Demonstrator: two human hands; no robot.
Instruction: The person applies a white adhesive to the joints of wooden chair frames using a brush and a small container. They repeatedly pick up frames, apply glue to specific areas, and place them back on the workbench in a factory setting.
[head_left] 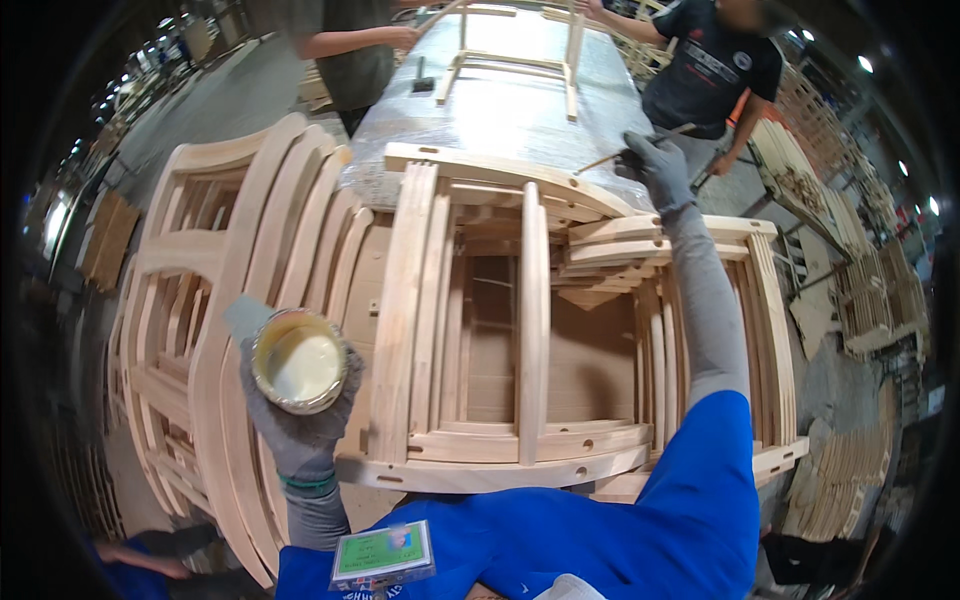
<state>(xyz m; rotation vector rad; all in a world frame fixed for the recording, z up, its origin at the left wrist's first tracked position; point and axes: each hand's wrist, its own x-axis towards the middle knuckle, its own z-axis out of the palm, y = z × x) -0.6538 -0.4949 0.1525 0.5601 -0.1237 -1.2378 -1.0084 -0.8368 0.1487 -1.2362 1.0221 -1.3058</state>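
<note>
My left hand (290,425), in a grey glove, grips a round tub (262,372) half filled with cream-coloured liquid (308,365). A pale flat piece (247,317) juts out beside the tub's rim. My gloved right hand (657,172) reaches far forward and is closed on a thin stick (603,161), whose tip points left over the far rail. Between my arms stand stacked wooden chair frames (533,330), with oblong slots and round holes in their rails. Curved wooden chair backs (215,270) lean in a row at the left, next to the tub.
Ahead is a plastic-covered table (400,130) carrying a wooden frame (510,65) and a small dark block-shaped tool (424,80). Two people (345,60) stand at its left and right sides, hands on the wood. Brown cardboard (590,365) lies beneath the frames. More wooden parts (870,300) are stacked right.
</note>
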